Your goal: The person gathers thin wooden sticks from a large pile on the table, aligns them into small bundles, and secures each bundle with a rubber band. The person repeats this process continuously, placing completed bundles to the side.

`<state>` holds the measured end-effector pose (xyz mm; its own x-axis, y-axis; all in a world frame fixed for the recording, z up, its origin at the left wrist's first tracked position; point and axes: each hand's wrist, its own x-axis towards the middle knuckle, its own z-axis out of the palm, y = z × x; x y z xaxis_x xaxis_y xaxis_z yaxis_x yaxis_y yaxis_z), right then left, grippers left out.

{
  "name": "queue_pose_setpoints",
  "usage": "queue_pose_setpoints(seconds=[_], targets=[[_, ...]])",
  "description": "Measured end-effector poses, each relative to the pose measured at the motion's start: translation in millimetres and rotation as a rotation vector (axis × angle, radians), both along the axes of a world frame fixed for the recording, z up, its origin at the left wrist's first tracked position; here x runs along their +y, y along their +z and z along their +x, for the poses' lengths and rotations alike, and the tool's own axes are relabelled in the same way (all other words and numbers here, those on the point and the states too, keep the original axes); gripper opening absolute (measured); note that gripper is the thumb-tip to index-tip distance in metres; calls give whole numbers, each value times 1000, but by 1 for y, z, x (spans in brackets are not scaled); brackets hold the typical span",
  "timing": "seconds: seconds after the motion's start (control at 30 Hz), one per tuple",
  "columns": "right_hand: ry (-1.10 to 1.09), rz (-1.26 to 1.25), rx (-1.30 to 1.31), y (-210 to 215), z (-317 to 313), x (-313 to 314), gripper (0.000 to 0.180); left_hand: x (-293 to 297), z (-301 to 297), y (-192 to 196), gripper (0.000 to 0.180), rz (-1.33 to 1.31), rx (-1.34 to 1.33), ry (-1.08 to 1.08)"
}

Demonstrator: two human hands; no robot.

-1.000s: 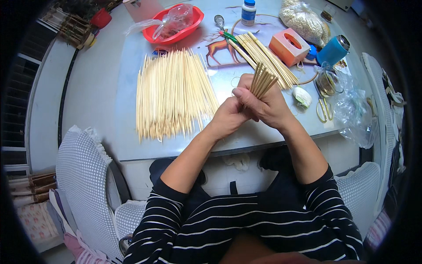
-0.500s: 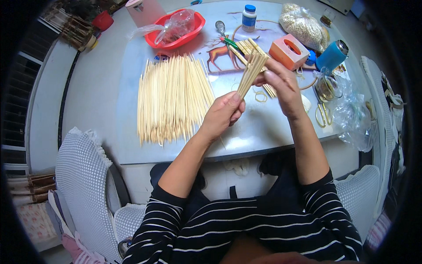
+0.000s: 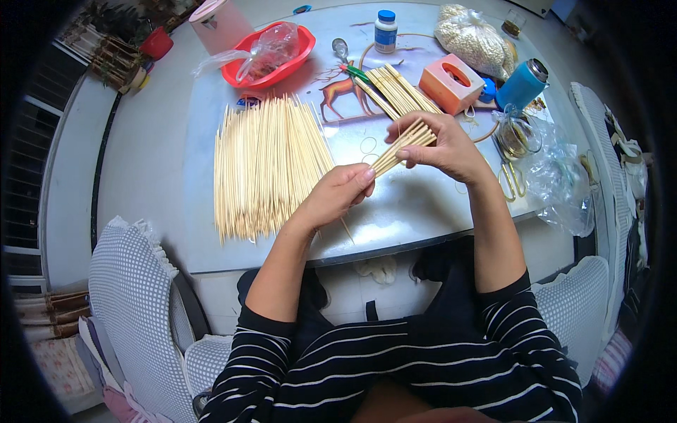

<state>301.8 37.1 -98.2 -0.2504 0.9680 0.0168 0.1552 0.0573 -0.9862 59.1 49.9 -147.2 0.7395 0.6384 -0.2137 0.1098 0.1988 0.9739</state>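
Note:
A small bundle of bamboo skewers (image 3: 392, 156) slants up to the right above the table. My left hand (image 3: 337, 194) is closed around its lower end. The fingers and thumb of my right hand (image 3: 451, 151) curl around its upper end. To the left, a wide pile of loose skewers (image 3: 268, 169) covers part of the table. Beyond my hands lie more skewers in bundles (image 3: 400, 90), beside a green-handled tool (image 3: 355, 73). Thin rubber bands (image 3: 368, 145) rest on the table just past the held bundle.
At the back stand a red basin (image 3: 305, 51) with a plastic bag, a pink pitcher (image 3: 220, 27) and a white bottle (image 3: 385, 35). Along the right are an orange tissue box (image 3: 444, 86), blue flask (image 3: 520, 86), bag of pale pellets (image 3: 474, 44), glass mug (image 3: 518, 137) and scissors (image 3: 513, 182).
The held bundle has tipped from steep to a lower slant toward the right. My right fingers have moved from beside its upper part to around its end. The view has shifted slightly.

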Motion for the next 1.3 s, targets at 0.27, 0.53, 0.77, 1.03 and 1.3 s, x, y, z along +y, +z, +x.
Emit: queue_pose_setpoints(seconds=[0.27, 0.53, 0.77, 1.03, 1.3], targets=[[21, 184, -95, -13, 10, 11, 35, -2, 2, 3, 40, -283, -332, 198], [137, -244, 1248, -24, 1, 8, 24, -5, 8, -3, 40, 105, -226, 219], [25, -100, 876, -14, 11, 4, 37, 1, -2, 9, 30, 967, 325, 373], [-135, 417, -88, -12, -11, 1, 15, -4, 5, 4, 33, 1067, 653, 448], [-304, 483, -62, -14, -18, 2, 13, -6, 9, -1, 40, 0, -199, 267]])
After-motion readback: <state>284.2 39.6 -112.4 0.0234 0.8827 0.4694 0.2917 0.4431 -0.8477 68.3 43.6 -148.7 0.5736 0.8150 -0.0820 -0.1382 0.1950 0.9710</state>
